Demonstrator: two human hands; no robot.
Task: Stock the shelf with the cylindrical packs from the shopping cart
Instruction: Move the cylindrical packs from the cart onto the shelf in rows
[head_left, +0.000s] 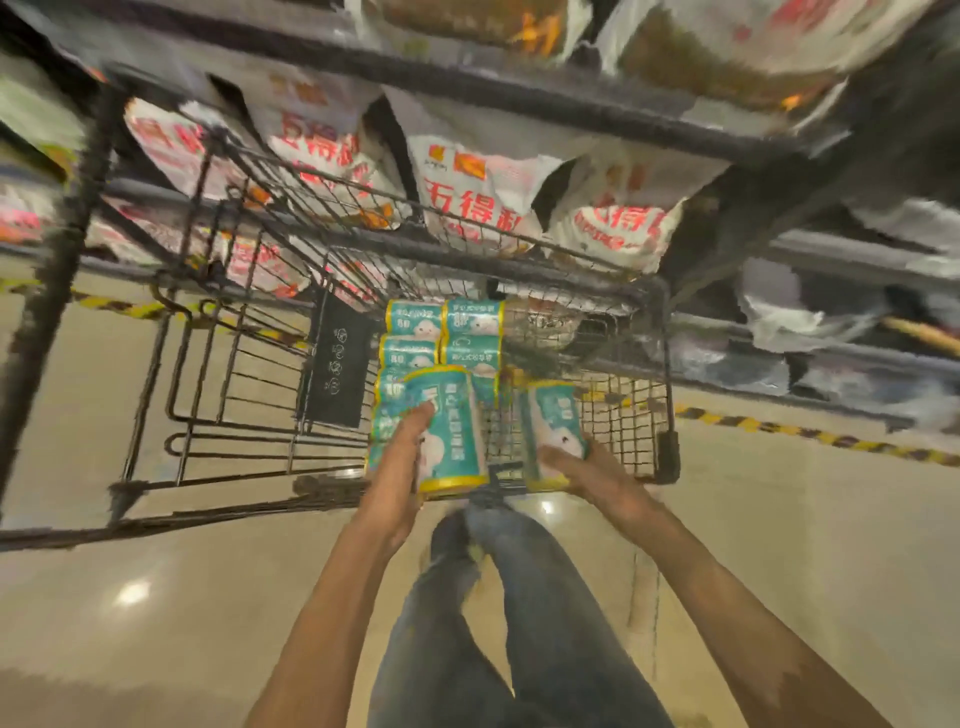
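My left hand (402, 457) grips one teal cylindrical pack with yellow rims (447, 431); right hand (576, 462) grips second teal pack (553, 431). Both packs held over near end of black wire shopping cart (644, 395). More teal packs stacked in cart (441, 338). Dark metal shelf (467, 78) beyond holds only white bags with red print (467, 202). Judgement: stocking early, most packs left.
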